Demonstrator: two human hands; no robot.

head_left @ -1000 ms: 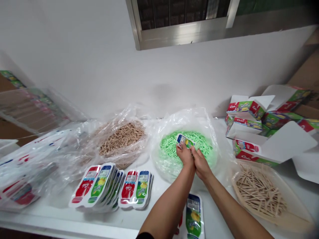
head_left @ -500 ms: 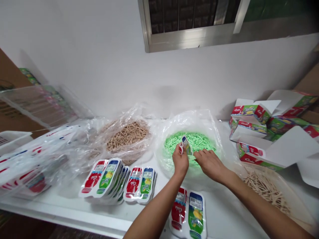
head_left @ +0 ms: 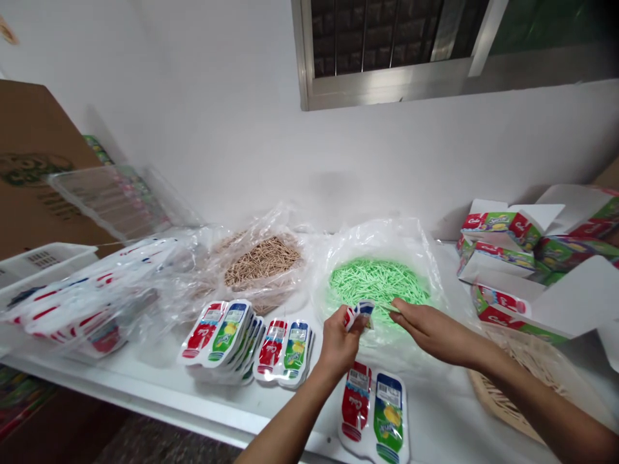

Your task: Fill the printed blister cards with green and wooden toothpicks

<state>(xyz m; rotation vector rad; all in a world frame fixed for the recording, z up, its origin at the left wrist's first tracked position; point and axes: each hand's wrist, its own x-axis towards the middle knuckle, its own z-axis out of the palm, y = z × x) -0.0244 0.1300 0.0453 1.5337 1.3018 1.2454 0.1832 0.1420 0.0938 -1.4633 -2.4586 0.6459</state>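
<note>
My left hand is closed on a small printed double-pouch packet, held edge-up over the white table. My right hand pinches a thin green stick whose tip meets the packet. Both hands hover at the near edge of a clear bag of green sticks. Below them another red-and-green packet lies flat on the table.
A bag of brown sticks sits left of the green ones. Stacks of packets lie in front. Open printed cartons stand at the right above a tray of wooden sticks. Bagged packets and a cardboard box fill the left.
Both hands have drawn back from the middle of the green pile toward me. The right hand now holds a green stick against the packet. The view has shifted left.
</note>
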